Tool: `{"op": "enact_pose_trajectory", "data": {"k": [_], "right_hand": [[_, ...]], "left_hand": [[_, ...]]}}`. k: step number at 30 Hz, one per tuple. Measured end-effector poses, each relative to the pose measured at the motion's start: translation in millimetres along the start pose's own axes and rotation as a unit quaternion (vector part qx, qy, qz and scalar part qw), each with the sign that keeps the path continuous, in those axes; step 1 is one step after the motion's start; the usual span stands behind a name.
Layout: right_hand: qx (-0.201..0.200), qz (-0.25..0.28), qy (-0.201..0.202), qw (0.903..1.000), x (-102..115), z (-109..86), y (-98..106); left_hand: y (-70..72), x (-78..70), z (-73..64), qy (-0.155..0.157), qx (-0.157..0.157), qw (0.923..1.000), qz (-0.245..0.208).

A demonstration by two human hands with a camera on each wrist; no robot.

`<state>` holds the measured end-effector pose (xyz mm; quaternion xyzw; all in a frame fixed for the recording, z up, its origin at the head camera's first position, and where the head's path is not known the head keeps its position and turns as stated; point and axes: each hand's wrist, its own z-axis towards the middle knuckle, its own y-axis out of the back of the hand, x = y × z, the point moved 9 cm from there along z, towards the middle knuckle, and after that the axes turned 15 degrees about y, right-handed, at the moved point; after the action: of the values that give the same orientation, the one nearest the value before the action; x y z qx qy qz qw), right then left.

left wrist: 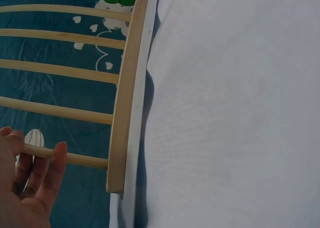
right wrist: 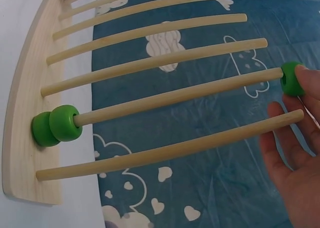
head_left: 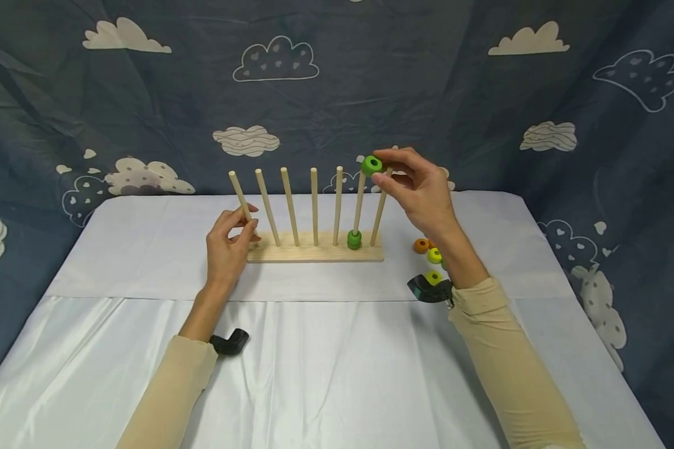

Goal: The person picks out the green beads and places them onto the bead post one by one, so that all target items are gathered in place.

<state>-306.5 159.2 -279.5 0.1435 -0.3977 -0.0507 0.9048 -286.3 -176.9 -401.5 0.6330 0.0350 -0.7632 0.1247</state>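
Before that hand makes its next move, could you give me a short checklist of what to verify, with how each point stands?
1. Green bead pinched in the right hand: ok.
2. Bead at the tip of the second peg from the right: ok.
3. Bead already threaded onto that tip: cannot tell.
4. Shaft bare above the two green beads at its foot: ok.
5. Left hand holding the leftmost peg: ok.
6. All loose beads fully in sight: not ok; the right arm covers some.
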Motion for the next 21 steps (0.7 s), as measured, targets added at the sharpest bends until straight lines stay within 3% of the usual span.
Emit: {"op": "enact_pose_trajectory", "data": {"k": [8, 21], "right_hand": [[0.010, -0.005, 0.016, 0.9998, 2.4, 2.8, -4.4], [0.035, -0.027, 0.004, 0.9990, -3.2, 3.3, -10.5]], "left_hand": [[-0.8, -1.7, -0.5, -0.001, -0.001, 1.0000, -0.001], [-1.1, -2.1, -0.7, 0.000, 0.001, 1.0000, -0.003]]}}
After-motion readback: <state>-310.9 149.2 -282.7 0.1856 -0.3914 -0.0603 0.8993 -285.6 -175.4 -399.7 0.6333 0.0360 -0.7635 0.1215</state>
